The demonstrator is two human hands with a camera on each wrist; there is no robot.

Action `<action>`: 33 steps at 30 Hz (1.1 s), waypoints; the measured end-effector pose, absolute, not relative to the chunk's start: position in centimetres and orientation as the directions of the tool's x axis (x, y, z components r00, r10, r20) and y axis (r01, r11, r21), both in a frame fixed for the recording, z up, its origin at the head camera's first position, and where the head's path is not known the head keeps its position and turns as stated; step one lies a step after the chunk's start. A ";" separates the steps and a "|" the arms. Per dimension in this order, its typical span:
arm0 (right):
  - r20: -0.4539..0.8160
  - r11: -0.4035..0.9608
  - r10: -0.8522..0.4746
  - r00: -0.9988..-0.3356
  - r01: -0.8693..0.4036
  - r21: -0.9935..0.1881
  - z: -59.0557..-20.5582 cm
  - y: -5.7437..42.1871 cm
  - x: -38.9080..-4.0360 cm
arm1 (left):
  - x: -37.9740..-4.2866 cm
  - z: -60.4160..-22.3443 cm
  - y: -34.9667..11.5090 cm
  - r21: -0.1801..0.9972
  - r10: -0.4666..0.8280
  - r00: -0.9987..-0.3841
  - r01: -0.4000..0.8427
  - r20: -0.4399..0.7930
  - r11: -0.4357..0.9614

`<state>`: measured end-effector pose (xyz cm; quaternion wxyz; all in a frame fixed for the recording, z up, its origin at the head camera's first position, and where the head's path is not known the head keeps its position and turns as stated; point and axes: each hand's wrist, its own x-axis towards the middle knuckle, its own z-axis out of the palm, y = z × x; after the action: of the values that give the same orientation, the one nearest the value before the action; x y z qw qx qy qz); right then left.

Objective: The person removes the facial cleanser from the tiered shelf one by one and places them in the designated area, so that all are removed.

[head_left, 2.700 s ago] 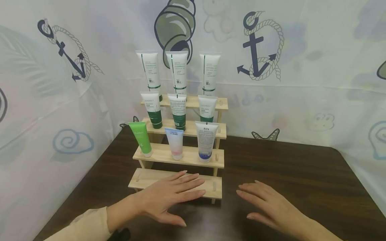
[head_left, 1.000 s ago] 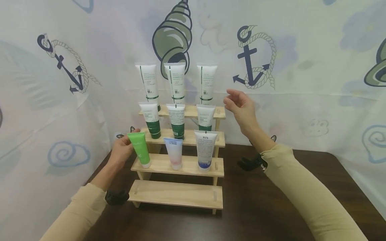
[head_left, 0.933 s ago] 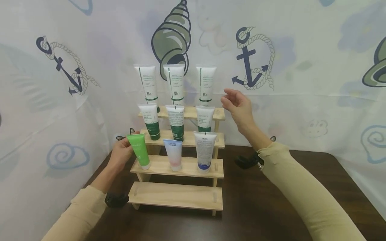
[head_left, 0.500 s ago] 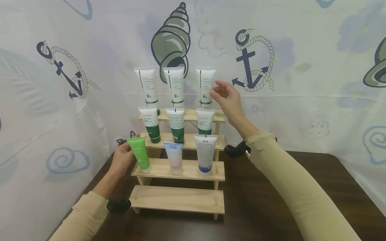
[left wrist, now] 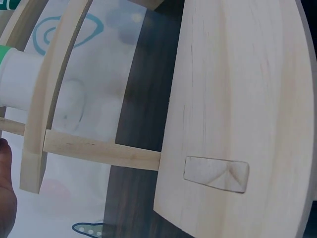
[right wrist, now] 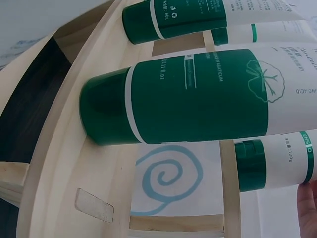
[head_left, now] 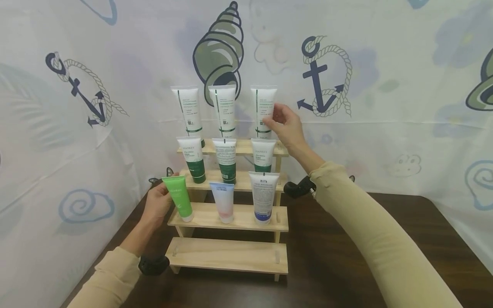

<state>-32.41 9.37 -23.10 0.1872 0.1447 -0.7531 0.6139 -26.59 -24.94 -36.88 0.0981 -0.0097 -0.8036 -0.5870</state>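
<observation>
At the right end of the top step [head_left: 243,148] of a four-tier pale wood display stand [head_left: 227,255], a tall white plastic squeeze tube [head_left: 263,105] with green print and a green cap stands cap down. Right hand [head_left: 287,127] pinches it low on its right edge, thumb over the front, fingers going behind. Good spot, near the stiffer cap end; squeeze lightly, since the soft body would probably dent or tip under hard pressure. Keep it upright, away from the matching middle white tube [head_left: 224,109]. Watch the wrist: a short white-and-green plastic tube [head_left: 263,155] stands at the right end of the next step down, easy to knock. Left hand [head_left: 157,204] is at the left end of the second step from the bottom, beside a slim bright green plastic tube [head_left: 178,194] with a white cap. Fingertips mostly hidden behind it; cannot tell if it is grasped, and the left wrist view catches only a sliver of hand. Green tube's top tilts left, so any contact there should be gentle, cap kept inside the step's front edge.
</observation>
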 end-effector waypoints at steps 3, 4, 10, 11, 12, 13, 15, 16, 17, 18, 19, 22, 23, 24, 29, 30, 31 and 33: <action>0.456 0.208 0.009 -0.890 -0.445 -0.871 -23.1 9.5 -32.5 | -26.6 -36.9 -24.7 0.942 -0.106 -0.980 0.131 0.171 0.311; 0.455 0.210 0.010 -0.890 -0.443 -0.871 -23.1 9.5 -32.5 | -26.6 -36.8 -24.7 0.945 -0.107 -0.979 0.133 0.172 0.299; 0.465 0.225 0.032 -0.885 -0.447 -0.866 -23.0 9.6 -32.6 | -26.5 -36.7 -24.5 0.957 -0.110 -0.977 0.151 0.183 0.249; 0.467 0.222 0.040 -0.883 -0.448 -0.866 -23.0 9.6 -32.6 | -26.5 -36.7 -24.5 0.955 -0.110 -0.977 0.152 0.185 0.254; 0.467 0.218 0.050 -0.883 -0.447 -0.868 -23.0 9.6 -32.5 | -26.5 -36.7 -24.5 0.954 -0.110 -0.976 0.153 0.186 0.257; 0.468 0.214 0.063 -0.882 -0.446 -0.869 -23.0 9.6 -32.5 | -26.5 -36.8 -24.5 0.953 -0.108 -0.977 0.152 0.186 0.263; 0.478 0.212 0.094 -0.874 -0.451 -0.867 -23.1 9.7 -32.5 | -26.4 -36.8 -24.5 0.950 -0.103 -0.977 0.155 0.189 0.269; 0.492 0.215 0.110 -0.864 -0.463 -0.860 -23.1 9.8 -32.4 | -26.4 -36.8 -24.6 0.952 -0.102 -0.977 0.156 0.189 0.264; 0.507 0.217 0.124 -0.853 -0.476 -0.852 -23.1 9.9 -32.4 | -26.4 -36.8 -24.6 0.953 -0.101 -0.978 0.153 0.185 0.262; 0.523 0.222 0.140 -0.841 -0.488 -0.844 -23.0 10.1 -32.2 | -26.4 -36.8 -24.7 0.954 -0.100 -0.978 0.152 0.183 0.258; 0.539 0.226 0.154 -0.828 -0.502 -0.835 -23.0 10.4 -32.1 | -26.4 -36.9 -24.7 0.954 -0.100 -0.978 0.152 0.183 0.257; 0.578 0.217 0.189 -0.794 -0.540 -0.813 -22.7 11.5 -31.3 | -26.5 -36.9 -24.6 0.954 -0.100 -0.977 0.156 0.187 0.256; 0.581 0.207 0.201 -0.789 -0.545 -0.812 -22.7 11.9 -31.0 | -26.5 -36.9 -24.6 0.952 -0.101 -0.976 0.159 0.191 0.260; 0.582 0.199 0.212 -0.785 -0.549 -0.812 -22.6 12.3 -30.7 | -26.5 -36.9 -24.6 0.951 -0.100 -0.976 0.164 0.196 0.262; 0.579 0.191 0.246 -0.777 -0.547 -0.815 -23.2 14.9 -28.8 | -26.5 -36.9 -24.6 0.946 -0.092 -0.975 0.169 0.201 0.275; 0.576 0.192 0.248 -0.779 -0.543 -0.817 -23.5 15.5 -28.4 | -26.5 -36.9 -24.6 0.946 -0.093 -0.975 0.168 0.201 0.278; 0.570 0.197 0.251 -0.783 -0.535 -0.821 -23.7 16.0 -28.0 | -26.5 -36.9 -24.6 0.945 -0.096 -0.975 0.168 0.202 0.280; 0.555 0.205 0.259 -0.790 -0.517 -0.831 -24.3 17.0 -27.3 | -26.5 -36.9 -24.6 0.944 -0.103 -0.974 0.166 0.202 0.287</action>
<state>-27.26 17.03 -24.34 0.3108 0.0906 -0.7111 0.6241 -26.52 -24.63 -36.93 0.1126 -0.0198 -0.7942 -0.5969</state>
